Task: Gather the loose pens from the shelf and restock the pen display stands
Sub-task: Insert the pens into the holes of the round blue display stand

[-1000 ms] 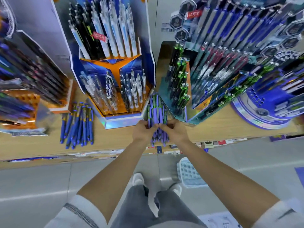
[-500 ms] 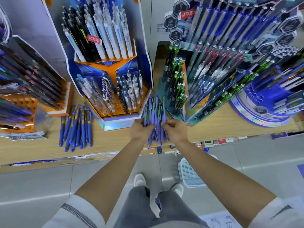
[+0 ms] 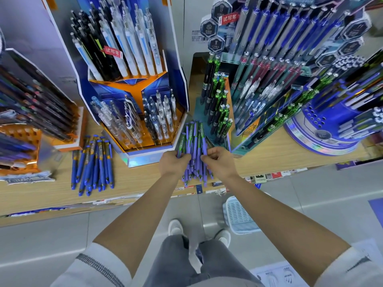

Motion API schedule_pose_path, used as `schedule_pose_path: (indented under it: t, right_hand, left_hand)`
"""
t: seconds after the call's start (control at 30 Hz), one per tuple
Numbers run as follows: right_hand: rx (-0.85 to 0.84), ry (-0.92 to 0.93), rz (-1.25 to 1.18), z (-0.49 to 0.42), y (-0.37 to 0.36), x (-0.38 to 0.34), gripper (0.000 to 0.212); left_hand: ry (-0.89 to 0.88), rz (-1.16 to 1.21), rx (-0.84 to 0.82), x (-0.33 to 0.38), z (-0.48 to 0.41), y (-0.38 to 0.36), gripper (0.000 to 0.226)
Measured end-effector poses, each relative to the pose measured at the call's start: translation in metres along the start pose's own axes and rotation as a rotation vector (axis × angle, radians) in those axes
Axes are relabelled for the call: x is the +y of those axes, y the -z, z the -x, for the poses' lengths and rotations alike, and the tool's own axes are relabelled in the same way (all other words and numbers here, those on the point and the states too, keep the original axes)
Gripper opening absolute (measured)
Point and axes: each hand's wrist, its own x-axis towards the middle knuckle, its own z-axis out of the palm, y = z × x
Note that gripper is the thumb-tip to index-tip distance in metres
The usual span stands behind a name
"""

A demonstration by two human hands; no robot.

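Nearest me: white shoes (image 3: pixel 175 227) on the grey floor, with a pale slotted basket (image 3: pixel 238 216) lying just right of them.

Both forearms reach forward to the shelf (image 3: pixel 145 183). The left hand (image 3: pixel 173 164) and right hand (image 3: pixel 219 162) meet at its front edge around a bundle of purple pens (image 3: pixel 194 141). The left fingers (image 3: pixel 182 158) are curled round the bundle's left side. The right fingers are curled and clamped on its right side. The pens fan out upward and narrow toward the lower ends. I cannot tell whether those ends rest on the shelf.

Well left of the hands, loose blue pens (image 3: pixel 93 162) lie side by side on the shelf.

Behind the bundle to the left stands an orange-and-blue stand (image 3: pixel 134 148) stocked with clear, white and black pens. Behind to the right is a teal stand (image 3: pixel 232 141) with green-topped pens. Far right is a round blue stand (image 3: pixel 323 139).
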Motion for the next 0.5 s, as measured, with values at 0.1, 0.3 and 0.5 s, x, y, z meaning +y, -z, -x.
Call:
schedule_pose_path:
  t: [0.1, 0.3, 0.5]
  right_hand:
    - [-0.043, -0.014, 0.017, 0.001, -0.002, 0.001, 0.022]
    - [-0.013, -0.023, 0.023, 0.003, -0.004, -0.005, 0.014]
    - [0.011, -0.02, 0.016, 0.012, 0.006, -0.003, 0.014]
  left_hand:
    - [0.011, 0.054, -0.042, -0.002, 0.002, 0.002, 0.033]
    - [-0.008, 0.136, -0.119, -0.001, 0.004, 0.006, 0.029]
    - [0.046, 0.236, -0.197, -0.001, 0.007, 0.006, 0.015]
